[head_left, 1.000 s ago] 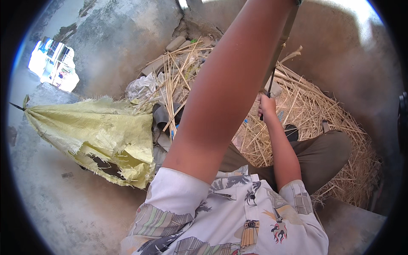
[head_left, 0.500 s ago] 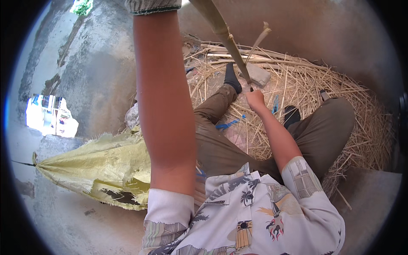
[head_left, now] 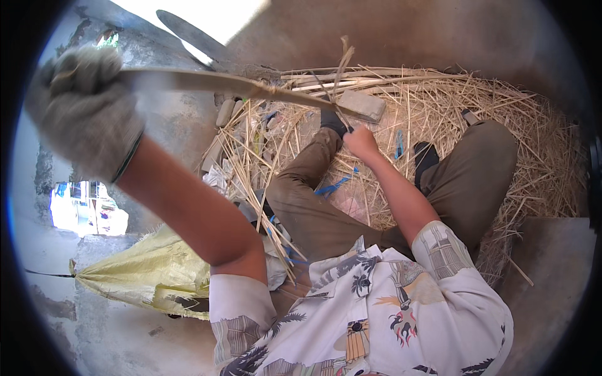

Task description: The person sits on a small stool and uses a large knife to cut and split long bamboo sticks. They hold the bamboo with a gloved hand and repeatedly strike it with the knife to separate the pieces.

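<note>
My left hand (head_left: pixel 94 106), in a grey knit glove and blurred by motion, is closed round one end of a long split bamboo strip (head_left: pixel 251 89). The strip slants right and down to my outstretched foot, its far end by a flat stone block (head_left: pixel 362 105). Bare and closed, my right hand (head_left: pixel 361 143) is just below that end. It grips a thin, dark knife-like tool (head_left: pixel 342 118), mostly hidden by the fist and crossing the strip. A pale peeled sliver (head_left: pixel 343 61) curls up from the strip near the crossing.
Straw-like bamboo slivers (head_left: pixel 451 113) cover the floor around my legs. A torn yellow woven sack (head_left: pixel 144 269) lies at the left. Loose pale strips (head_left: pixel 254 169) lean beside my left knee. Blue ribbon scraps (head_left: pixel 332 187) are between my legs. A wall (head_left: pixel 407 34) rises behind the pile.
My left hand has swung left and down with the bamboo strip, which now lies much flatter. My right hand has shifted slightly left. Loose strips beside my left knee have come into view.
</note>
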Motion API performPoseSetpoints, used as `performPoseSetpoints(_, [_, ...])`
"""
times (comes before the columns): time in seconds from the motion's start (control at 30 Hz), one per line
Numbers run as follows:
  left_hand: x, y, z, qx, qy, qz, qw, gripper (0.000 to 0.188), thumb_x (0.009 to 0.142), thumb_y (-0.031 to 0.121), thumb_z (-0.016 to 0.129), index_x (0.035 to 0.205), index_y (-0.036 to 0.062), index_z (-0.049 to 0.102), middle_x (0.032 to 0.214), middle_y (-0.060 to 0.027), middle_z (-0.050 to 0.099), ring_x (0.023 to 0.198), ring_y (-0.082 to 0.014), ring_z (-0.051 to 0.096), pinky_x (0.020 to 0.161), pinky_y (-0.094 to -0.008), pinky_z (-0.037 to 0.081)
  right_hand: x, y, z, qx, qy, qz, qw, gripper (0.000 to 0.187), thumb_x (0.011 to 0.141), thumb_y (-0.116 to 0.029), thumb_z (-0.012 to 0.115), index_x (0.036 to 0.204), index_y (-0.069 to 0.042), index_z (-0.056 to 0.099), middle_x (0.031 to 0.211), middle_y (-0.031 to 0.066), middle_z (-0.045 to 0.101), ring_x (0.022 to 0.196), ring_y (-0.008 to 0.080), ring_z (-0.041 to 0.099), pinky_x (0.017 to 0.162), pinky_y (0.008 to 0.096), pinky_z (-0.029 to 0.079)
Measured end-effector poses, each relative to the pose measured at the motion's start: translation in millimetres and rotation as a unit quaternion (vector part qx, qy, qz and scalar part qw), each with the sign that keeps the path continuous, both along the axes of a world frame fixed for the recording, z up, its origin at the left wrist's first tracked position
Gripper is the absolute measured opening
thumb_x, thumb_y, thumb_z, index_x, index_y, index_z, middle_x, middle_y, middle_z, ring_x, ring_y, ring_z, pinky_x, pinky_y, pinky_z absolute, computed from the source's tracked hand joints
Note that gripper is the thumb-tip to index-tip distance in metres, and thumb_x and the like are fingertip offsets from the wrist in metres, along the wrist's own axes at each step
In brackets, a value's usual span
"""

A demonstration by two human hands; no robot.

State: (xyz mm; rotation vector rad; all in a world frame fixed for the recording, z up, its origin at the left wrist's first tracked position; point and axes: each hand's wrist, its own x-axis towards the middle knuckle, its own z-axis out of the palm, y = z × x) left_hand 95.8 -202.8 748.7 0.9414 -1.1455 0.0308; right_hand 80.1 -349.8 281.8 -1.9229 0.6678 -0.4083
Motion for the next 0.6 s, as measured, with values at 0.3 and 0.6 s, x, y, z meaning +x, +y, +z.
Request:
performPoseSetpoints(0.3, [7,62,2,-0.083,0.033,0.216,0.972,0.035,0.096,0.021,0.056,0.066,0.016,0.039,0.057,0.0028,0.04,0.042,-0.0106,0.033,0.043,-0.0287,0.033,16,11,54,0.429,0.001,0.216,0.877,0.018,0.079,-0.019,0.06,0.08,-0.001,0.059,0.064,0.0087,0.06,0.051,0.0278,0.057,0.05,0.0416,0.046])
performPoseSetpoints(0.6, [-58,173,97,-0.051,-0.008,0.269,0.962,0.031,0.09,0.008,0.048,0.062,0.0139,0.036,0.054,0.0017,0.031,0.041,-0.0108,0.031,0.044,-0.0292,0.028,8,-29,8,0.251,0.089,0.025,0.964,0.029,0.083,-0.022,0.064,0.073,0.006,0.066,0.076,0.0279,0.068,0.067,0.0387,0.069,0.064,0.0453,0.055])
